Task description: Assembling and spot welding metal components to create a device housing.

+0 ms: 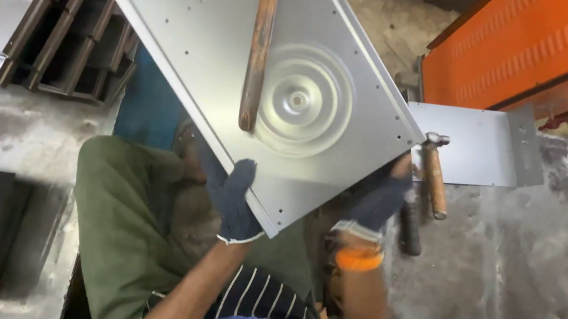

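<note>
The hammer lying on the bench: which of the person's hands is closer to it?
Right. The right hand grips the metal panel's lower right edge, just beside the hammer. The left hand holds the panel's lower edge, farther off.

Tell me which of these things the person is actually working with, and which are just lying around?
In hand:
- left hand and right hand, both gloved, gripping the near edges of the metal panel
- rusty bar lying across the panel

Lying about:
- hammer on the bench
- flat metal sheet beside it
- stacked metal housings
- orange machine
</note>
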